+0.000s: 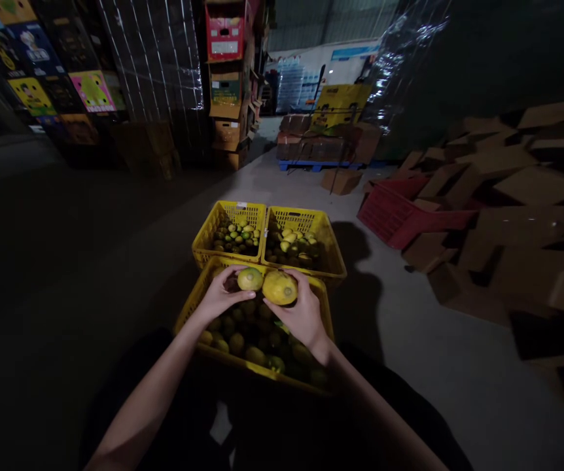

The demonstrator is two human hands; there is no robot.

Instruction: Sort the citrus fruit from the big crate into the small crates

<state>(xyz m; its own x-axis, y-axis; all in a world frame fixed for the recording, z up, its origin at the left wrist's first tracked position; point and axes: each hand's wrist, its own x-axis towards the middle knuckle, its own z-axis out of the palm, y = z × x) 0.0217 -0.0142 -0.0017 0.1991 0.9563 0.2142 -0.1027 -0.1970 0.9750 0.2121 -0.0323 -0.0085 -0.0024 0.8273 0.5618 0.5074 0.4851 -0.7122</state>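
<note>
My left hand [219, 296] is closed round a small yellow-green citrus fruit [250, 279]. My right hand [301, 314] grips a larger yellow citrus fruit [279, 288]. Both fruits are held side by side above the far end of the nearest yellow crate [191, 307], which is full of green and yellow fruit. Beyond it stand two more yellow crates: the left crate [213, 226] holds small green and yellow fruit, the right crate [331, 245] holds yellowish fruit.
A red crate [394, 219] lies tipped on the concrete floor to the right, beside a heap of flattened cardboard boxes [517, 190]. Stacked printed cartons [56, 72] and wrapped pallets stand at the left and back. A blue pallet [318, 165] with boxes sits ahead.
</note>
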